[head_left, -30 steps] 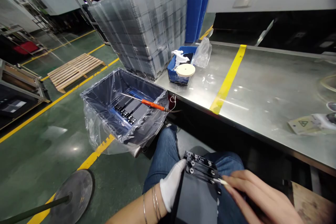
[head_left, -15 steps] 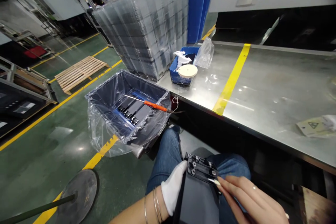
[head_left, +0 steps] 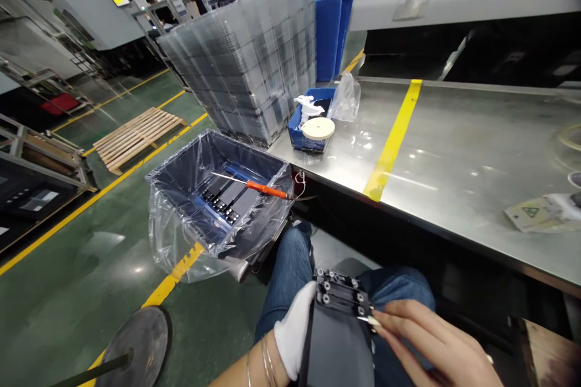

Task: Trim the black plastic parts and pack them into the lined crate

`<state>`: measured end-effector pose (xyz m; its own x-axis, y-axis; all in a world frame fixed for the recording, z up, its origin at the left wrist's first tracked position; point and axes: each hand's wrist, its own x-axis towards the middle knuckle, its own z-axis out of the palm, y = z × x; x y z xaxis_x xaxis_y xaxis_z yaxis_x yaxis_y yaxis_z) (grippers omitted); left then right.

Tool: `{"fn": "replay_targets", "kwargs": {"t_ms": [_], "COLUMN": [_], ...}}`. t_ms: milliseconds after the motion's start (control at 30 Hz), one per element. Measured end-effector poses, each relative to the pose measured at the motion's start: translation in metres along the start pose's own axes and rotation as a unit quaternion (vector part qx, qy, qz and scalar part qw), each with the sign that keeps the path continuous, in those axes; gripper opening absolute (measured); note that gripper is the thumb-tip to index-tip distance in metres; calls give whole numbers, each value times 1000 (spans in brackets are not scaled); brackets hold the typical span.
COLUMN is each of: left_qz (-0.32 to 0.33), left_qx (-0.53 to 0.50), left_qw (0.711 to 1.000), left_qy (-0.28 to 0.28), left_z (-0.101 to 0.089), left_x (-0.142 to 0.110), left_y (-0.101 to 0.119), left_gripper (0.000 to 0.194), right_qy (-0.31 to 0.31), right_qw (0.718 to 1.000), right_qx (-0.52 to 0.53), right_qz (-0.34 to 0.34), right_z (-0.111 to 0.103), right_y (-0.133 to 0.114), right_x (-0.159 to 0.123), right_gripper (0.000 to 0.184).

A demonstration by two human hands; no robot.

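evidently for steadiness, the gloved left hand (head_left: pixel 296 331) clamped the dark part (head_left: pixel 339 347), while the right hand (head_left: pixel 431 338) pinched a slim tool (head_left: pixel 373 321), tip just beyond its fingers.

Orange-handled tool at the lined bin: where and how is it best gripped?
Probably by the middle of its orange handle, coming from above and gripping across its length. The handle lies uncovered and is thicker than the slim metal shaft, which juts over the bin.

Glare on steel bench (head_left: pixel 454 145) and green floor (head_left: pixel 118 278); deep shadow under bench; edges stretched, soft.
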<state>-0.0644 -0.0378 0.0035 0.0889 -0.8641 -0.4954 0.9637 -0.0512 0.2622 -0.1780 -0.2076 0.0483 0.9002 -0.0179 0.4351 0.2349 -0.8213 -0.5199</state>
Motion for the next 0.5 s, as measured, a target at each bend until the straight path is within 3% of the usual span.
{"fn": "replay_targets", "kwargs": {"t_ms": [67, 167, 267, 400, 500], "left_qz": [20, 170, 286, 346, 316], "left_qx": [-13, -43, -56, -87, -63], "left_qw": [1000, 984, 953, 930, 943], "left_qy": [3, 42, 77, 85, 84], "left_z": [-3, -15, -35, -60, -76], "left_x": [-2, -9, -12, -2, 5], "left_y": [8, 16, 10, -8, -15], "left_gripper": [62, 62, 60, 49, 52], "right_qy": [44, 126, 153, 145, 127], "right_qw": [998, 989, 984, 983, 983], "right_qx": [6, -4, 25, 73, 77], "right_qz": [37, 78, 87, 90, 107], "right_z": [-2, 2, 16, 37, 45], "right_y": [3, 4, -1, -6, -5], "right_x": [3, 9, 16, 18, 15], "right_gripper": [17, 21, 22, 27, 31]}}
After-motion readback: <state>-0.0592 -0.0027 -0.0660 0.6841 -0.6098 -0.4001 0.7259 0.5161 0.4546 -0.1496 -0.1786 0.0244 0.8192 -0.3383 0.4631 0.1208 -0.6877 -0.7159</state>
